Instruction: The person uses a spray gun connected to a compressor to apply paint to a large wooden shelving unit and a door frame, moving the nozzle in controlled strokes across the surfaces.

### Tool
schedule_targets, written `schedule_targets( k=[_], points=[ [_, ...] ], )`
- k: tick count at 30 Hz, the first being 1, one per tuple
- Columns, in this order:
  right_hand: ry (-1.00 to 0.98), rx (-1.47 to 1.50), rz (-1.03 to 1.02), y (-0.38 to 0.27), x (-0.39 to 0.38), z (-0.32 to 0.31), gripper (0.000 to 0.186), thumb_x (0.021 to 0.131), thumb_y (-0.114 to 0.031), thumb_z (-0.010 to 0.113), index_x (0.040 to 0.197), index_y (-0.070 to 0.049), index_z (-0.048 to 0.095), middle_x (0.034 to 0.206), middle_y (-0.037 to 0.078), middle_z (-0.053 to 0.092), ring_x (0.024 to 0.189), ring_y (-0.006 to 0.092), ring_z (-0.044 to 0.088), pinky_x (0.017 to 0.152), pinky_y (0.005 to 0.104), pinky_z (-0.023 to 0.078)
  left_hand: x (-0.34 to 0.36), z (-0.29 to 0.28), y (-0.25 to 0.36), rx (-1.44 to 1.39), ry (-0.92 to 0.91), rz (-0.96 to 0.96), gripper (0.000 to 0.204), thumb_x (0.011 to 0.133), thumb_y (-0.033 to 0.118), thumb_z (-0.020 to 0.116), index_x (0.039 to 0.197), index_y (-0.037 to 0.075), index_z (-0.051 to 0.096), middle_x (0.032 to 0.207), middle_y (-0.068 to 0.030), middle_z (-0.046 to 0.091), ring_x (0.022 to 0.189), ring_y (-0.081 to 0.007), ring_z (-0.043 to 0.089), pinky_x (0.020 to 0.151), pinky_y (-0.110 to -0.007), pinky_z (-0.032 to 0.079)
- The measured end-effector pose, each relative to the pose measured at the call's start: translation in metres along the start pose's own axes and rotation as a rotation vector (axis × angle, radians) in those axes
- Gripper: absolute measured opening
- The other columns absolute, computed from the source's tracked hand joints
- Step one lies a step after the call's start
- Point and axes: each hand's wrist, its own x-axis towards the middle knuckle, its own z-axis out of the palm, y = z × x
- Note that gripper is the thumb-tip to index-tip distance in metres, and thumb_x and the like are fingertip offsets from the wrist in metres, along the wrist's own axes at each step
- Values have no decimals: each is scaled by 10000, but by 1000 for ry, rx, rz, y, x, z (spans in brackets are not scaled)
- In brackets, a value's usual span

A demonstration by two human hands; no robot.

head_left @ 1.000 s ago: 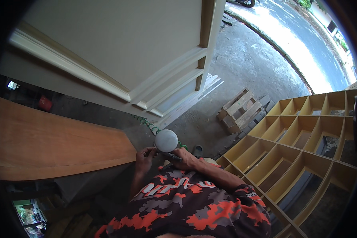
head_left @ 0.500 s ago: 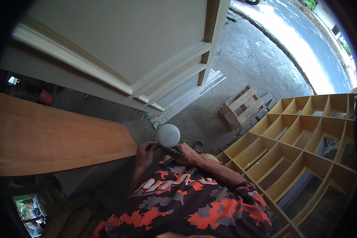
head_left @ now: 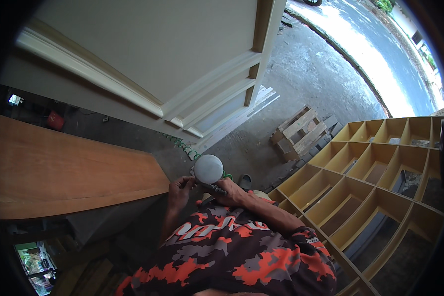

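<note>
In front of my chest is a spray gun [head_left: 208,168] with a round, pale grey cup on top. My right hand [head_left: 228,192] is wrapped round its dark body. My left hand [head_left: 180,191] is beside the gun's left side, thumb and fingertips pinched together; whatever is between them is too small to make out. A green coiled hose [head_left: 181,143] trails on the floor behind the cup and shows again at its right.
A large cream panelled piece [head_left: 148,59] stands ahead. Left is an orange-brown wooden board [head_left: 74,170]; right, a yellowish shelf frame with many compartments [head_left: 348,190]. A wooden crate [head_left: 301,130] sits on the concrete floor. A sandal [head_left: 245,181] shows beside my right forearm.
Very little differs. The spray gun and both hands keep almost the same place, and the sandal has shifted slightly left.
</note>
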Motion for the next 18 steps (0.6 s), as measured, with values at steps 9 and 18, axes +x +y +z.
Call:
schedule_targets(
  k=[9, 18],
  points=[
    [-8, 19, 33, 0, -1, 0, 303, 1013, -149, 693, 1291, -29, 710, 1022, 264, 773, 944, 429, 771, 825, 484, 597, -1, -1, -3, -15, -14, 8, 266, 1054, 244, 758, 1092, -14, 809, 880, -30, 779, 815, -75, 662, 772, -273, 520],
    [23, 28, -5, 9, -2, 4, 294, 1010, -152, 696, 1270, -18, 716, 1026, 260, 777, 951, 423, 772, 833, 482, 593, 1, -2, -9, 10, -11, 7, 267, 1053, 240, 755, 1099, -17, 809, 901, -38, 783, 825, -86, 676, 782, -271, 526]
  ],
)
